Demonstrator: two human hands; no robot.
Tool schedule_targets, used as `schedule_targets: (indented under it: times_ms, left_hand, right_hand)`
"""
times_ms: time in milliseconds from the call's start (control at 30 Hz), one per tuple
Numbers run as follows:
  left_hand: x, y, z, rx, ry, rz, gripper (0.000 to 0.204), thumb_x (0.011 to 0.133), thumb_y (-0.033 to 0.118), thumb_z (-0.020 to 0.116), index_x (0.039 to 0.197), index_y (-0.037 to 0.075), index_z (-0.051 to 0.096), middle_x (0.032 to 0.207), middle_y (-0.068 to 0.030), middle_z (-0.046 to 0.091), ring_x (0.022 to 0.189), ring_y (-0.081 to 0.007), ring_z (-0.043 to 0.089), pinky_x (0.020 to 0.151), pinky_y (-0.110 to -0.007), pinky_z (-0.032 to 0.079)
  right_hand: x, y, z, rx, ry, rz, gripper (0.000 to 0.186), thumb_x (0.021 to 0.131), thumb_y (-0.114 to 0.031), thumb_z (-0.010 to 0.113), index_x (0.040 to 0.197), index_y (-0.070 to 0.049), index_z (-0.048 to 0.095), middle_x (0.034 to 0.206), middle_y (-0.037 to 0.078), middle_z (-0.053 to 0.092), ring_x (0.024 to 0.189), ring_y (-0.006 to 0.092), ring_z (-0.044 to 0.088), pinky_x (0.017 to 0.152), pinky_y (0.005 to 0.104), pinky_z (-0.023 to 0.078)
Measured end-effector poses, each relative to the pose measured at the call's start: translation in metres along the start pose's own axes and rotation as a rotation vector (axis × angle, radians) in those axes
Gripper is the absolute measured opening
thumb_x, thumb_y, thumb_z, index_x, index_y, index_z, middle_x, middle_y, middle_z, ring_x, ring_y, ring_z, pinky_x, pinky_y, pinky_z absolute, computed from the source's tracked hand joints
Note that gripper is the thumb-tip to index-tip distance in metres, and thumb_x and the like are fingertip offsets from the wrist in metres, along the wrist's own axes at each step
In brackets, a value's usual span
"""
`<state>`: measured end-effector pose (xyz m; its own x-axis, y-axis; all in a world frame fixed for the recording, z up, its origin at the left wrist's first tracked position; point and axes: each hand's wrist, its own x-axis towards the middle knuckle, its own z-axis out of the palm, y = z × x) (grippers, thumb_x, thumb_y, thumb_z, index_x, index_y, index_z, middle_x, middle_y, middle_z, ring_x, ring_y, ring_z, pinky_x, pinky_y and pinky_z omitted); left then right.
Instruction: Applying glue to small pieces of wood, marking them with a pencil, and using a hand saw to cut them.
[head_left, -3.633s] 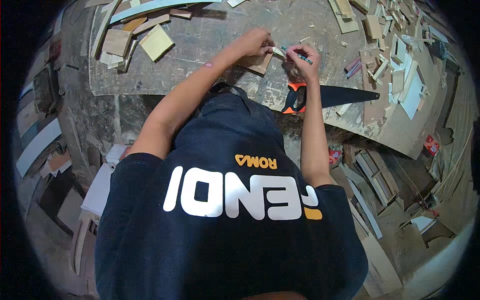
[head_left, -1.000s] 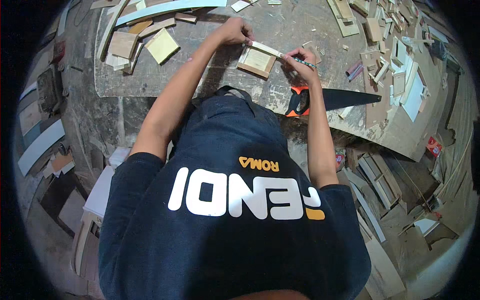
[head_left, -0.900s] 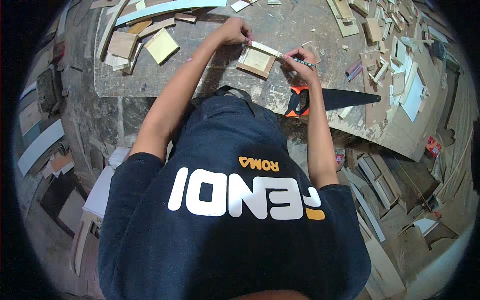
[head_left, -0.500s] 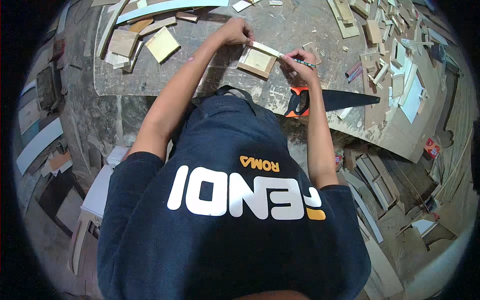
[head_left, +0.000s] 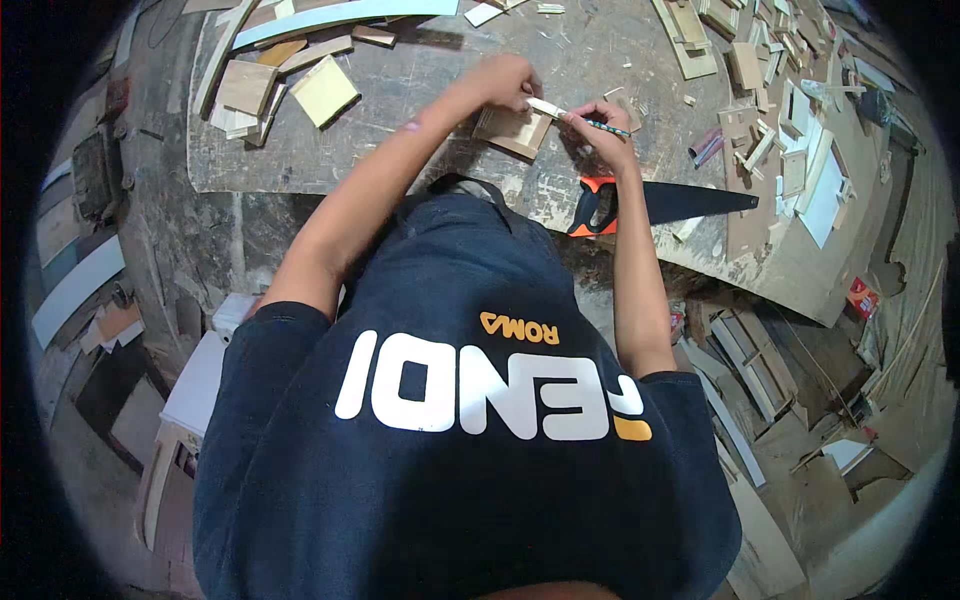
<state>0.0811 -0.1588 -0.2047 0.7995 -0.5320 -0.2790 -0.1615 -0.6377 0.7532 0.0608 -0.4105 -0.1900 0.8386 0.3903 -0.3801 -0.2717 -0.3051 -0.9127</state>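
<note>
A thin pale wood strip (head_left: 543, 107) spans the gap between my two hands above a small wooden frame (head_left: 515, 135) lying on the workbench. My left hand (head_left: 508, 82) is closed, its fingertips pinching the strip's left end. At the other end, my right hand (head_left: 602, 132) has thumb and fingers on the strip. That hand also holds a slim, dark patterned pencil (head_left: 608, 128), which points out to the right. A handsaw (head_left: 690, 200) with an orange and black handle rests by the bench's front edge, beside my right forearm.
Wood offcuts (head_left: 250, 88) and a square yellowish block (head_left: 325, 92) lie on the bench's left. Scrap pieces (head_left: 795, 170) crowd the right side. A long pale-blue curved strip (head_left: 345, 18) lies at the back. More boards (head_left: 755, 365) lean below the bench.
My left hand has slid right, toward my right hand, so less of the strip shows between them. My right hand, the frame and the saw stay nearly where they were.
</note>
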Motion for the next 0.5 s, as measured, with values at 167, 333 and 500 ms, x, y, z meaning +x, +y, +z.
schedule_targets:
  times_ms: [167, 333, 500]
  left_hand:
    - [0.005, -0.003, 0.008, 0.082, 0.084, 0.072, 0.036, 0.068, 0.016, 0.072, 0.103, 0.013, 0.073, 0.088, -0.0116, 0.072, 0.077, -0.0272, 0.069, 0.072, -0.038, 0.054]
    - [0.000, -0.013, -0.006, -0.103, 0.310, 0.051, 0.031, 0.076, 0.017, 0.071, 0.105, 0.008, 0.072, 0.088, -0.0146, 0.072, 0.078, -0.0266, 0.070, 0.074, -0.037, 0.054]
    - [-0.009, -0.020, -0.009, -0.141, 0.382, -0.066, 0.030, 0.078, 0.025, 0.070, 0.104, 0.010, 0.072, 0.090, -0.0164, 0.071, 0.083, -0.0332, 0.068, 0.076, -0.041, 0.053]
  right_hand:
    - [0.002, 0.009, -0.004, 0.148, 0.111, -0.016, 0.013, 0.088, -0.011, 0.069, 0.093, 0.000, 0.066, 0.076, 0.007, 0.067, 0.063, 0.0109, 0.063, 0.058, 0.0255, 0.052]
    - [-0.012, 0.013, -0.018, 0.463, 0.393, -0.038, 0.020, 0.098, -0.018, 0.058, 0.105, 0.001, 0.061, 0.080, 0.013, 0.067, 0.063, 0.0133, 0.064, 0.055, 0.0271, 0.055]
    - [-0.027, 0.016, 0.006, 0.169, 0.446, 0.108, 0.014, 0.092, -0.015, 0.067, 0.090, -0.001, 0.069, 0.071, 0.004, 0.064, 0.056, 0.0079, 0.058, 0.046, 0.0228, 0.047]
